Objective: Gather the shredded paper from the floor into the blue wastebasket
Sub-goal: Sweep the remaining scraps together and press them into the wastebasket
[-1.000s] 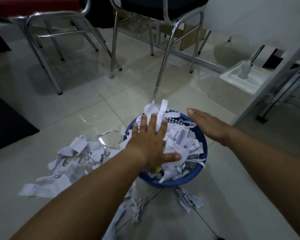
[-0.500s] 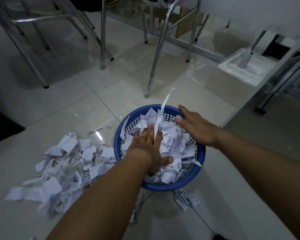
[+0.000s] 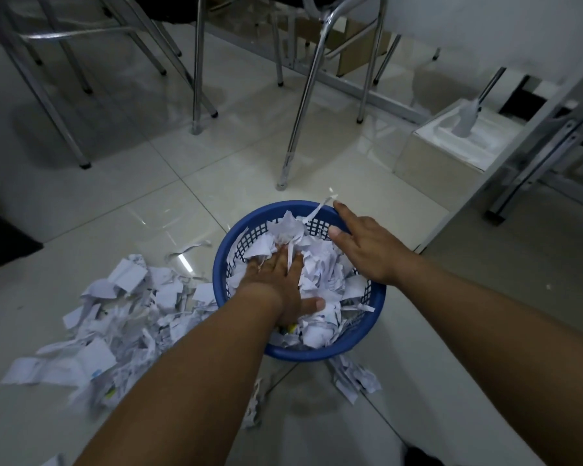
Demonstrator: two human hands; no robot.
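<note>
The blue wastebasket point(image 3: 367, 338) stands on the floor point(image 3: 148, 203), full of white shredded paper point(image 3: 320, 274); more lies left of it. Your left hand point(image 3: 280, 287) presses flat on the paper, grip spread; your right hand point(image 3: 367, 250) hovers open at the rim

left hand point(image 3: 278, 284): fingertips buried in shredded paper point(image 3: 320, 277) | chairs point(image 3: 196, 62): seats cut off by top edge

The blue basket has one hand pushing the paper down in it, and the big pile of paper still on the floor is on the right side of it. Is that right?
Not quite. The head view shows the big pile of shredded paper lying to the left of the blue basket, not the right. The rest holds: the left hand is pressed flat into the paper inside it.
</note>
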